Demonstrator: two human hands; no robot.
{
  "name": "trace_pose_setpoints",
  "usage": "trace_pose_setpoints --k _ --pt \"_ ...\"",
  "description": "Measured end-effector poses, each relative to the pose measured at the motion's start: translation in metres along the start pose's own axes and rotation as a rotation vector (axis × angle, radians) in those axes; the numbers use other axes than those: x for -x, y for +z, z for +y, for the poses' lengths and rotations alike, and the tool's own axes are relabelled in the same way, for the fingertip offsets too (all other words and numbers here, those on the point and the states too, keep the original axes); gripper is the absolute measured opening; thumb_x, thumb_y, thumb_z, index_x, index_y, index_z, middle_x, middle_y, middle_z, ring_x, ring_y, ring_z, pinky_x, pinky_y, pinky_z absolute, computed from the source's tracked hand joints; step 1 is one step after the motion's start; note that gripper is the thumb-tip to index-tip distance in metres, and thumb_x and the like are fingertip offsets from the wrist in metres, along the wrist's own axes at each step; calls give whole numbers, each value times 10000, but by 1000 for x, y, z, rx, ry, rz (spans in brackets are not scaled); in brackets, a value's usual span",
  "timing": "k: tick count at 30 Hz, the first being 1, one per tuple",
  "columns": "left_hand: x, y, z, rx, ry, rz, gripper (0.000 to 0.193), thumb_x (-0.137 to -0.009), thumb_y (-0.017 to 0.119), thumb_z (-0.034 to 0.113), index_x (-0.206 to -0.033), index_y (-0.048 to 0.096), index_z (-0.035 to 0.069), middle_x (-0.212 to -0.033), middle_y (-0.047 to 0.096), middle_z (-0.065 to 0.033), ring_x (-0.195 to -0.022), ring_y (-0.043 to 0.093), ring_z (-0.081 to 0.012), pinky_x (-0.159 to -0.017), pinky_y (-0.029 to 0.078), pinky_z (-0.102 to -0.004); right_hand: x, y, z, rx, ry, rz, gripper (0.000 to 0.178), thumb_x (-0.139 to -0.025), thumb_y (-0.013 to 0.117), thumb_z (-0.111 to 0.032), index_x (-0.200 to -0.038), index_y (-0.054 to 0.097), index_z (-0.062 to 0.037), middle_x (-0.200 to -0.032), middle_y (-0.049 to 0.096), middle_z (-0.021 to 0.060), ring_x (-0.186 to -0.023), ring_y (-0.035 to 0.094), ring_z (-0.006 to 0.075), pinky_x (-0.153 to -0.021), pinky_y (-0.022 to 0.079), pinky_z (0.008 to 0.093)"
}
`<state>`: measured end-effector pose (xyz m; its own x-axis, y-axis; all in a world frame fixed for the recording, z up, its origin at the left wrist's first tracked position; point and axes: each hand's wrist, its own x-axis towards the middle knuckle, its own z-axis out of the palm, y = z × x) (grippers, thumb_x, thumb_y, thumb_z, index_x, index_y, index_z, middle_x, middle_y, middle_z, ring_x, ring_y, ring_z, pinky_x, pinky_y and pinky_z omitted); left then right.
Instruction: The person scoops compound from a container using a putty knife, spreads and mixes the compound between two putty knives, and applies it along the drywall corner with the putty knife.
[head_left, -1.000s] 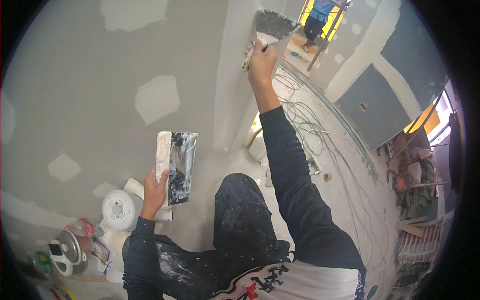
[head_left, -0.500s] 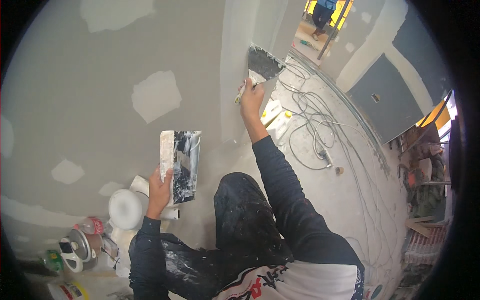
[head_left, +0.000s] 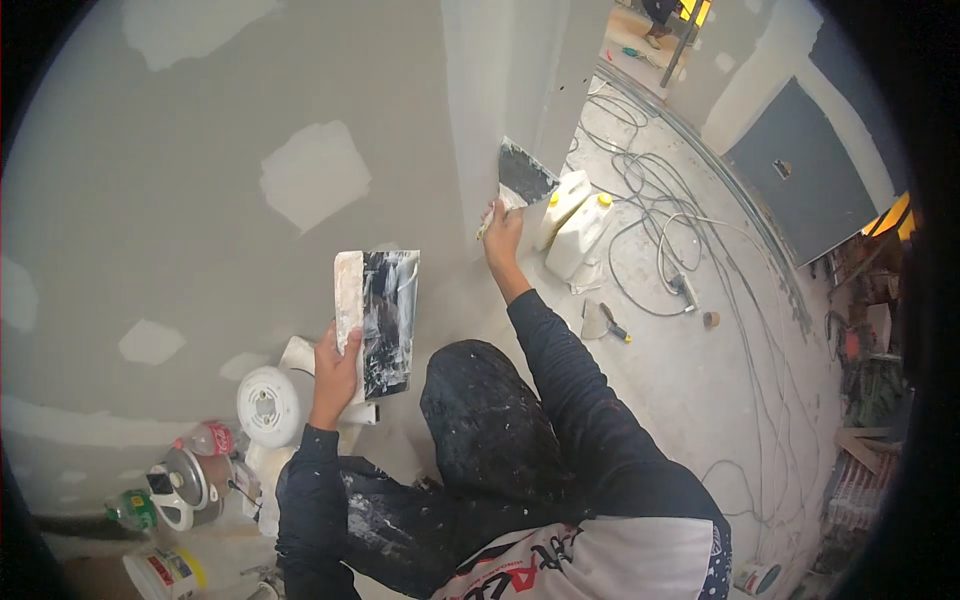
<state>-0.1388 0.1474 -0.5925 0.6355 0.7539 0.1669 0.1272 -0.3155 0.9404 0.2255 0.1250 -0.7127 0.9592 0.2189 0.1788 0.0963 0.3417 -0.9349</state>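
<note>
My left hand (head_left: 337, 375) is closed on the pale edge of a wide flat plastering blade (head_left: 388, 325), its dark face smeared with white compound. In my right hand (head_left: 504, 238) is a putty knife (head_left: 527, 178), gripped by its handle, with the broad blade pointing up. That blade lies at the pale coated strip (head_left: 490, 90) near the outer edge of the grey wall (head_left: 390, 120). Whether the blade touches the surface I cannot tell. Below it my right forearm passes beside two white jugs with yellow caps (head_left: 580, 235).
Grey cables (head_left: 650, 190) coil over the concrete floor (head_left: 680, 400) at right. Another scraper (head_left: 605, 322) lies near my right sleeve. At lower left stand a round white device (head_left: 268, 405), bottles (head_left: 208, 440) and a bucket (head_left: 165, 572). A person's legs (head_left: 658, 20) show far off.
My right hand with the putty knife has moved down along the strip. My left hand and its blade have shifted slightly right and up. The view has tilted, bringing the floor scraper into sight.
</note>
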Motion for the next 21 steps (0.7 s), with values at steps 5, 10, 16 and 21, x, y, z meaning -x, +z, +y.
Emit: trace_pose_setpoints --k 5,10,16,21 --pt "-5 8 -9 34 -14 -4 419 -1042 549 285 -1239 581 -84 -1131 681 -138 -1042 605 -176 -955 456 -326 31 -60 13 183 -23 -129 202 -1037 523 -191 -1057 585 0 -891 637 54 -763 596 135 -698 494 319" --pt "-4 -15 -31 159 -244 73 509 -1052 511 376 -1260 563 -85 -1171 640 -131 -1063 570 -177 -968 433 -325 98 -111 -117 -125 431 -836 203 -1031 532 -166 -1171 575 -26 -931 664 63 -782 623 109 -712 523 280" --pt "-2 31 -26 407 -513 -105 520 -1039 488 490 -1143 628 0 -1017 653 -55 -873 592 -125 -772 480 -273 146 -107 -207 -68 664 -1344 218 -1013 585 -202 -1142 590 -26 -834 686 60 -659 628 93 -552 501 230" --pt "4 28 9 733 -559 -187 506 -1054 476 440 -1245 585 -15 -1139 663 -99 -975 651 -164 -835 539 -317 130 -114 -182 7 674 -1181 222 -1019 583 -234 -1097 611 -28 -794 680 52 -612 609 78 -528 489 223"
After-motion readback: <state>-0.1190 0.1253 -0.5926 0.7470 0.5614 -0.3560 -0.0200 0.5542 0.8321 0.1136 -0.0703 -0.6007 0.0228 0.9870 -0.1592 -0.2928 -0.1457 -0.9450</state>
